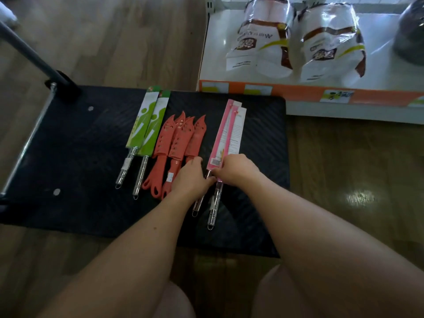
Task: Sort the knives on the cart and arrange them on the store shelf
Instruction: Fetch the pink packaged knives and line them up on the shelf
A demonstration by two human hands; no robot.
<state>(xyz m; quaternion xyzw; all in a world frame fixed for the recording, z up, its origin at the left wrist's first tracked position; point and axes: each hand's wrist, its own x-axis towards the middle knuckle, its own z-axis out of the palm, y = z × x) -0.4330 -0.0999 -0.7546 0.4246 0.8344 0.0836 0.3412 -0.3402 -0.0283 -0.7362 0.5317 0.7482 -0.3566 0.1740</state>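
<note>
— What lies on the flat black platform cart (68, 157)?

— Three groups of knives, side by side, blades pointing away from the person. At the left, two knives in green-and-white card sleeves (148, 122) with shiny steel handles. In the middle, three knives with coral-red plastic sheaths and handles (176, 143), lying close and partly overlapping. At the right, two knives in pink-and-white card sleeves (227, 134), also steel-handled, one sleeve lying partly over the other.

— And the hands?

— Both are down at the pink pair, where the sleeves meet the handles. The left hand (191, 177) rests with its fingers curled over that spot, just beside the rightmost coral knife. The right hand (236, 168) pinches the lower end of the pink sleeves, near the barcode sticker. The fingertips of both hands nearly meet there. How firmly the left one grips, I cannot tell.

— Where is the shelf?

— The white store shelf with an orange price strip (263, 88) stands just beyond the cart's far right corner. On it lie two white-and-brown plastic packages (298, 37) and a dark rounded object (410, 31) at the edge of view. No knives lie on it.
</note>
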